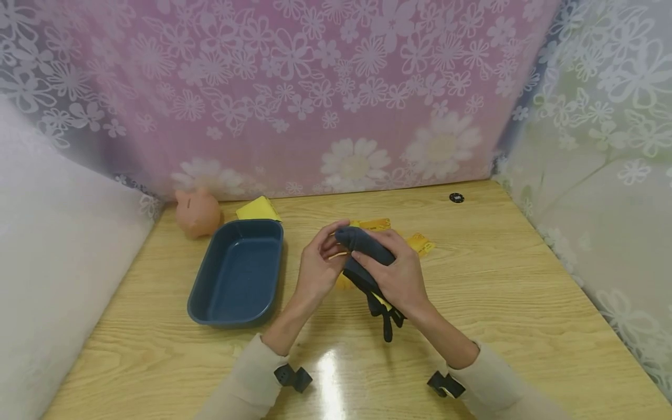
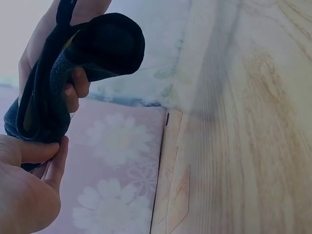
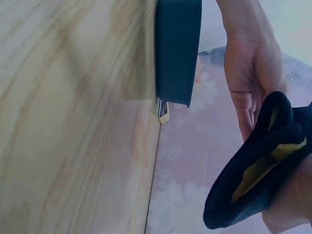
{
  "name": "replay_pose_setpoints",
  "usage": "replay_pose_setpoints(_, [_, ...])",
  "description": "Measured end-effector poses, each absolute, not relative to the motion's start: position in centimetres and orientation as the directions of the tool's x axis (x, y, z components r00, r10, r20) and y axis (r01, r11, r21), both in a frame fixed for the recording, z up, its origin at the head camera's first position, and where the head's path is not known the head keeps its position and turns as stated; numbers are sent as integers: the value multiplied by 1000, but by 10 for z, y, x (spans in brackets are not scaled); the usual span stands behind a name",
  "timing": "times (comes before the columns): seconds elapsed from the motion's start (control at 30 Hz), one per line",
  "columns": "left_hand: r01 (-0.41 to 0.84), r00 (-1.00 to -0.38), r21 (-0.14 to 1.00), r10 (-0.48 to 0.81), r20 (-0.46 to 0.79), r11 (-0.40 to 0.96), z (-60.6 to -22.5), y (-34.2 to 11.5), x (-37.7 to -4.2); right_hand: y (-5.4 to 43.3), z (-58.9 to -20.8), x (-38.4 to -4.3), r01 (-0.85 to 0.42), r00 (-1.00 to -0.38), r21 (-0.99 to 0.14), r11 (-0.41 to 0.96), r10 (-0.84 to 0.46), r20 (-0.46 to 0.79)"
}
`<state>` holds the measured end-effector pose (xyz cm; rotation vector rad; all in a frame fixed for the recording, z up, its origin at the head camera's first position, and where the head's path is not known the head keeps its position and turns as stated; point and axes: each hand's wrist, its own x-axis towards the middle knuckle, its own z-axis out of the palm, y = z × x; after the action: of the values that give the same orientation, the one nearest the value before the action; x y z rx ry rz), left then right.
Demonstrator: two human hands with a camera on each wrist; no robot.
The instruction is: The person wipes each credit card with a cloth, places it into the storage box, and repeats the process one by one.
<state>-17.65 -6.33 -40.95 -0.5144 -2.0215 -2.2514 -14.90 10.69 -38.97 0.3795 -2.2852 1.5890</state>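
A rolled dark blue cloth item (image 1: pixel 370 245) is held above the table in the head view, with black strips (image 1: pixel 387 324) dangling below it. Yellow lining (image 3: pixel 258 170) shows inside its folds in the right wrist view. My right hand (image 1: pixel 401 271) grips the roll from the right, thumb on top. At the far end, my left hand (image 1: pixel 320 262) has curved fingers against the cloth. In the left wrist view, that left hand (image 2: pixel 29 180) pinches the cloth's lower end (image 2: pixel 36 131) between thumb and fingers. The cloth's exact kind is unclear.
Left on the wooden table stands a deep blue tray (image 1: pixel 198 291). Behind it are an orange piggy bank (image 1: pixel 198 214) and a yellow object (image 1: pixel 258 208). Yellow-orange printed slips (image 1: pixel 420 244) lie behind the hands. A black chip (image 1: pixel 457 198) is at the back right.
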Motion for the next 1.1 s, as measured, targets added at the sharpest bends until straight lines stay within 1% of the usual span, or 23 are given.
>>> replay_pose_setpoints(0.3, [227,-965,974,130,228,-23,-413,-67,-174,117,-394,-152,-386,-906,-840,382,12,423])
replay_pose_setpoints(0.57, [225,-963,972,135,232,-61,-413,-69,-173,134,-395,-154,-361,-904,-843,399,73,422])
replay_pose_setpoints(0.8, [202,-972,979,120,203,-19,-411,-71,-172,149,-401,-156,-333,-900,-854,399,136,414])
replay_pose_setpoints(1.1, [186,-972,982,140,188,-32,-413,-76,-173,171,-399,-154,-284,-897,-859,426,197,395])
